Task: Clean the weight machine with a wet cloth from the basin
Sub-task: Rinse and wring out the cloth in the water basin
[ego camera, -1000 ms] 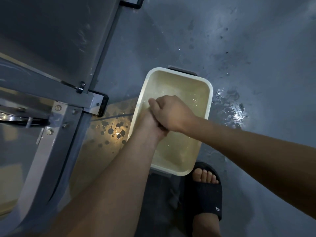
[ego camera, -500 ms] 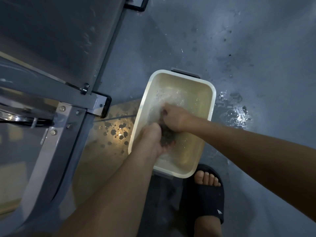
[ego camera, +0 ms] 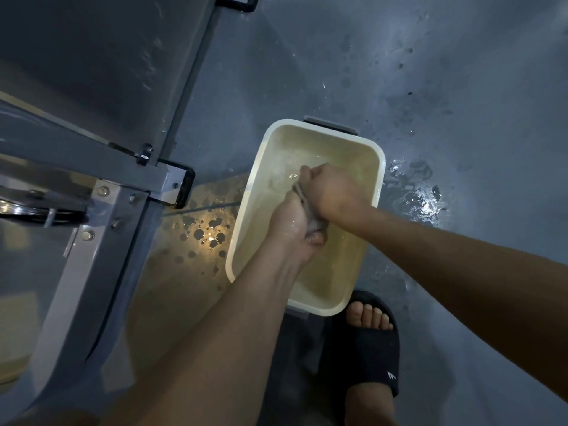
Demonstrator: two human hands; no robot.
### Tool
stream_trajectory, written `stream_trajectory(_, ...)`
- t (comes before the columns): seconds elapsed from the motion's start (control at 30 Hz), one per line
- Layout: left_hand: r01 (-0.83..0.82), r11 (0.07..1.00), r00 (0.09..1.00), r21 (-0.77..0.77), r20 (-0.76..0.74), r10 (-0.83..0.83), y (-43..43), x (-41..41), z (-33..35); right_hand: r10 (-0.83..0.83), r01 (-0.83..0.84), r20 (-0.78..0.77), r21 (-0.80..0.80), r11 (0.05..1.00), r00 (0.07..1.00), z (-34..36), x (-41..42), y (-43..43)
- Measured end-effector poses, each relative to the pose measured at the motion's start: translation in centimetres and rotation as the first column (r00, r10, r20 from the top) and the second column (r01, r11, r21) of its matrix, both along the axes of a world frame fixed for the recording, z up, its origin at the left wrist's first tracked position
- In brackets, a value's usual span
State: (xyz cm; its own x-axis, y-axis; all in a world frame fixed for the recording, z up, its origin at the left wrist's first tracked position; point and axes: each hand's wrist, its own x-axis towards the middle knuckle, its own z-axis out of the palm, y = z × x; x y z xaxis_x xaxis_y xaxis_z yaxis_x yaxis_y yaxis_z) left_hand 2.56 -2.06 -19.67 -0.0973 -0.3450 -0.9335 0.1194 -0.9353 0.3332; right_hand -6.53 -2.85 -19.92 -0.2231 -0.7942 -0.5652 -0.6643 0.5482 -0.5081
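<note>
Both hands are clamped tight here, no slack at all. The left hand (ego camera: pixel 292 224) is fisted around the near end of the cloth (ego camera: pixel 304 200), fingers curled right over it, and the right hand (ego camera: pixel 334 192) is fisted around the far end, knuckles up. The two fists are touching each other, and only a short twisted grey bit of cloth shows in between, plus a small lump poking out under the left fist. Looks wet, and the left hand is shiny with water too.

All of that sits over the middle of the basin (ego camera: pixel 338 142), a cream rectangular tub on the floor (ego camera: pixel 461 87) with shallow cloudy water in it. I can't tell if the cloth is dipping into the water or just above it. The basin has a dark handle (ego camera: pixel 330 123) on its far edge.

Counting things: two hands, one cloth, one basin, one handle I can see. One foot in a black sandal (ego camera: pixel 365 348) just beside the basin's near right corner. One weight machine (ego camera: pixel 101 229), its grey metal frame with bolts filling the left side, close to the basin but not touching it. One puddle (ego camera: pixel 424 198) shining on the floor to the right of the basin, and a scatter of dark drops (ego camera: pixel 206 233) on the floor between machine and basin.
</note>
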Motion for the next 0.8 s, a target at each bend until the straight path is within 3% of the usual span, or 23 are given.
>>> stream_trajectory(0.1, -0.087, 0.996, 0.995, -0.011, -0.053, 0.086, -0.6, 0.0, -0.2, -0.09, 0.097, 0.098, -0.072, 0.993, 0.991, 0.2, 1.0, 1.0)
stream_trajectory(0.17, -0.024, 1.0, 0.999, -0.007, -0.041, 0.024, -0.9, 1.0, -0.4, -0.048, 0.054, 0.108, -0.057, 0.997, 0.993, 0.6, 1.6, 1.7)
stream_trajectory(0.27, 0.112, 0.994, 0.994, -0.01, 0.018, -0.112, -0.3, 1.3, -0.7, 0.156, -0.14, -0.159, 0.105, 0.984, 0.975, -0.5, 0.4, 0.3)
stream_trajectory(0.33, 0.085, 0.996, 0.994, -0.01, 0.067, -0.084, 0.2, 1.2, -0.6, 0.114, -0.093, -0.241, 0.095, 0.991, 0.964, -0.7, 0.5, -0.3)
stream_trajectory(0.4, -0.023, 0.999, 0.997, 0.022, 0.08, 0.021, 0.3, 1.5, -1.0, -0.082, 0.095, -0.114, 0.11, 0.989, 0.99, -0.6, 1.2, -0.1)
stream_trajectory(0.47, -0.078, 0.995, 0.993, 0.06, 0.09, 0.073, 0.2, 1.8, -1.0, -0.074, 0.08, -0.041, 0.165, 0.983, 0.996, -0.8, 1.6, 0.7)
stream_trajectory(0.6, -0.022, 0.999, 0.99, 0.047, 0.144, 0.015, 0.8, 1.7, -0.6, 0.047, -0.053, 0.027, 0.289, 0.956, 0.999, -2.3, 2.0, 1.3)
stream_trajectory(0.67, -0.043, 0.998, 0.986, 0.054, 0.16, 0.033, 0.6, 2.1, -0.7, 0.202, -0.222, 0.112, 0.212, 0.952, 0.973, -1.1, 2.4, 1.3)
stream_trajectory(0.8, 0.016, 0.999, 0.989, 0.03, 0.143, -0.02, 0.0, 3.2, -1.3, 0.079, -0.083, 0.189, 0.012, 0.997, 0.979, 2.1, 2.3, 2.9)
